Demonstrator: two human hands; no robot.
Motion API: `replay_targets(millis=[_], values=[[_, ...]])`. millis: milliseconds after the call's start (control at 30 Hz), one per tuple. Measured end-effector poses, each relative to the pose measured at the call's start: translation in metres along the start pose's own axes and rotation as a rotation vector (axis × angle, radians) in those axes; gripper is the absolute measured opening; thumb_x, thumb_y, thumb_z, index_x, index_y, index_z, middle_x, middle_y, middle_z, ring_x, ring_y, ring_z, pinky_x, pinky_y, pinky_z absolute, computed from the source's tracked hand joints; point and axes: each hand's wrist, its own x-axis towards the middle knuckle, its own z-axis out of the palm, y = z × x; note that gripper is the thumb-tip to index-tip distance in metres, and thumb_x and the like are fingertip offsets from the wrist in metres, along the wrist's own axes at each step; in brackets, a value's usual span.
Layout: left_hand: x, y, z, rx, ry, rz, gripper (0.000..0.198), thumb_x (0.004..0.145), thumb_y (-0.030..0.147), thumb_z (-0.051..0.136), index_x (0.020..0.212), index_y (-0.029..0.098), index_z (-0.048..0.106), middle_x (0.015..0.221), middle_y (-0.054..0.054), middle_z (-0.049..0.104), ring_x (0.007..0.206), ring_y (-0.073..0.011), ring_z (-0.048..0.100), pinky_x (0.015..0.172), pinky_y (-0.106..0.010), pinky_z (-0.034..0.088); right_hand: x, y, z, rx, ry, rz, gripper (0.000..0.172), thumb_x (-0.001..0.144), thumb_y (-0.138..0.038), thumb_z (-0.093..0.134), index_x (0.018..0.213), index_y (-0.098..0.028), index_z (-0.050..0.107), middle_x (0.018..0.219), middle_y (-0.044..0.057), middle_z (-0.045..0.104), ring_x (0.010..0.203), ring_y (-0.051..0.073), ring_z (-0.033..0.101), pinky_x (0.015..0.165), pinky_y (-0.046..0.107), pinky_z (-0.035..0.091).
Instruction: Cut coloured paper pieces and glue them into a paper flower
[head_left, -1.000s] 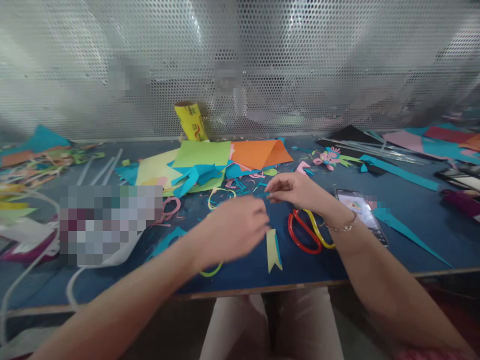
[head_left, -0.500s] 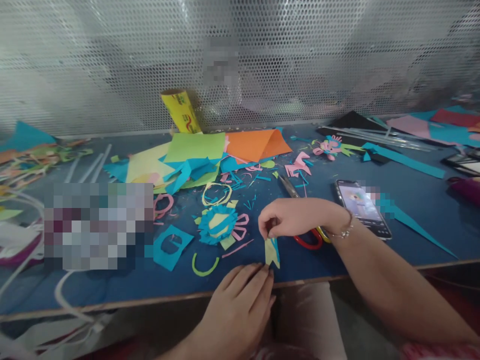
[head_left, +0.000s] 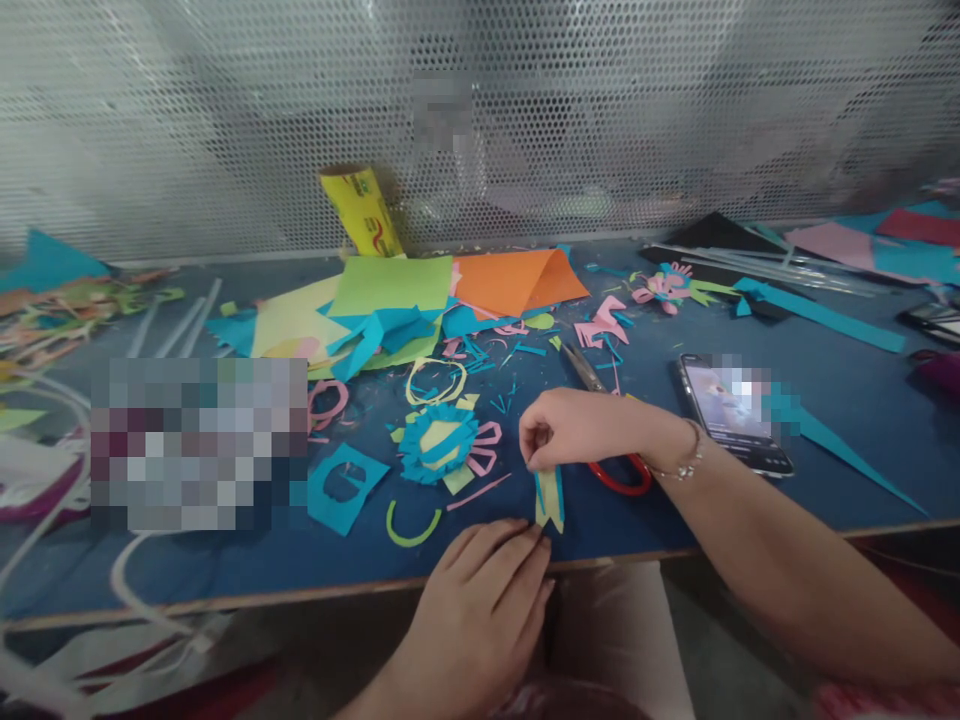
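On the table near its front edge lies a pale yellow paper ribbon tail [head_left: 550, 500] with a notched lower end. One blue strip lines its right edge. A second thin blue paper strip [head_left: 539, 492] runs along its left side, and my right hand [head_left: 577, 428] pinches the upper end of it. Fingers extended, my left hand [head_left: 487, 600] rests at the table edge, its fingertips by the tail's notched end. To the left sits a fringed blue and yellow paper rosette [head_left: 439, 443] with pink loops. Red-handled scissors [head_left: 622, 478] lie partly under my right forearm.
A lit phone [head_left: 731, 415] lies right of my forearm. Coloured sheets [head_left: 394, 285], paper scraps and a yellow tube [head_left: 364, 212] are at the back. Left are a blue square with a cut-out hole [head_left: 326, 505], a green paper arc [head_left: 412, 540] and white cables [head_left: 124, 585].
A blue strip now shows along the tail's left side, under my right fingers. My right hand has shifted very slightly; the left stays by the notched end.
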Motion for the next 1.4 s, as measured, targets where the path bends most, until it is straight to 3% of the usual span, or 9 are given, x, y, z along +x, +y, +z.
replay_targets(millis=[367, 533, 767, 1267, 1400], values=[[0.004, -0.003, -0.002, -0.015, -0.039, 0.020, 0.021, 0.077, 0.018, 0.048, 0.091, 0.018, 0.064, 0.088, -0.006, 0.065, 0.085, -0.0184, 0.058, 0.072, -0.031, 0.051, -0.003, -0.010, 0.001, -0.018, 0.048, 0.122, 0.014, 0.062, -0.022, 0.056, 0.067, -0.014, 0.066, 0.063, 0.002, 0.064, 0.053, 0.009, 0.052, 0.046, 0.017, 0.034], [0.005, -0.001, -0.004, 0.004, -0.017, -0.051, 0.024, 0.078, 0.017, 0.047, 0.096, 0.017, 0.062, 0.087, -0.008, 0.064, 0.084, -0.0178, 0.057, 0.073, -0.031, 0.050, -0.003, -0.012, 0.003, -0.068, 0.069, 0.104, 0.013, 0.062, -0.021, 0.055, 0.065, -0.014, 0.065, 0.058, 0.002, 0.062, 0.052, 0.009, 0.052, 0.045, 0.017, 0.034], [0.011, 0.001, -0.003, 0.075, -0.116, -0.207, 0.031, 0.076, 0.025, 0.049, 0.105, 0.017, 0.059, 0.096, -0.009, 0.060, 0.087, -0.0210, 0.055, 0.075, -0.035, 0.048, -0.003, -0.011, 0.003, -0.093, 0.059, 0.087, 0.012, 0.062, -0.017, 0.054, 0.065, -0.014, 0.065, 0.063, 0.002, 0.063, 0.057, 0.009, 0.054, 0.048, 0.017, 0.035], [0.010, 0.001, -0.001, 0.140, -0.137, -0.180, 0.031, 0.078, 0.027, 0.046, 0.105, 0.019, 0.058, 0.100, -0.008, 0.059, 0.091, -0.0216, 0.053, 0.077, -0.035, 0.044, -0.005, -0.004, 0.007, -0.214, 0.121, -0.018, 0.008, 0.063, -0.015, 0.055, 0.068, -0.016, 0.061, 0.069, 0.001, 0.061, 0.062, 0.010, 0.051, 0.053, 0.019, 0.033], [0.010, 0.002, 0.000, 0.145, -0.129, -0.179, 0.030, 0.078, 0.026, 0.046, 0.104, 0.018, 0.058, 0.099, -0.008, 0.060, 0.091, -0.0219, 0.053, 0.077, -0.035, 0.044, -0.006, -0.006, 0.004, -0.194, 0.085, -0.005, 0.006, 0.067, -0.017, 0.056, 0.071, -0.015, 0.060, 0.072, 0.001, 0.061, 0.063, 0.009, 0.051, 0.054, 0.019, 0.033]])
